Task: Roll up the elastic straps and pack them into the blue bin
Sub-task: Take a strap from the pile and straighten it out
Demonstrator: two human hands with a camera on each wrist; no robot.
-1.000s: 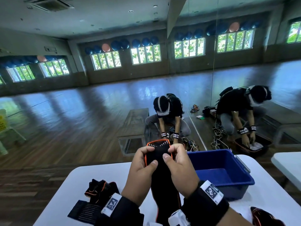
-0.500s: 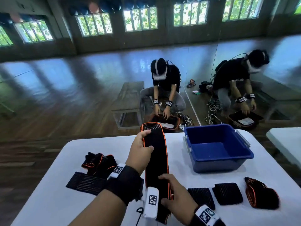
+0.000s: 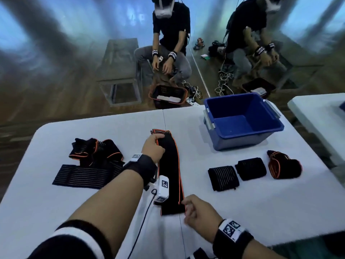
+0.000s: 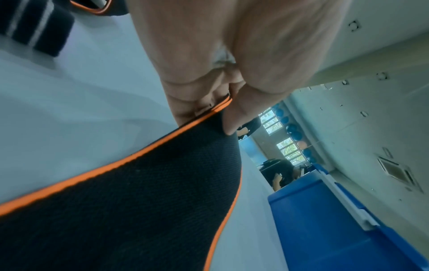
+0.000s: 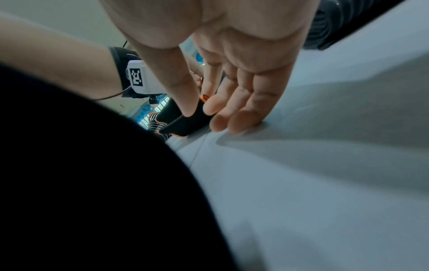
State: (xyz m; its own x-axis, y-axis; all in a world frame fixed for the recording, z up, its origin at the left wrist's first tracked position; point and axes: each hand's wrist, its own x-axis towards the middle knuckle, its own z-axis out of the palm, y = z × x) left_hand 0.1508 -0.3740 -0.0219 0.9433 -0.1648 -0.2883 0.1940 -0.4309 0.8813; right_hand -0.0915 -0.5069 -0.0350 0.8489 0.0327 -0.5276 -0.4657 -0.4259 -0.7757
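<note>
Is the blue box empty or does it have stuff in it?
Empty. The blue box shows only its bare blue floor; three rolled straps lie outside it.

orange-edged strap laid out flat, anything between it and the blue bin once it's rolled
Nothing visible does. The orange-edged strap lies stretched on the table, the left hand pinching its far end and the right hand its near end. The blue bin sits open to its right, with bare tabletop between them.
</note>
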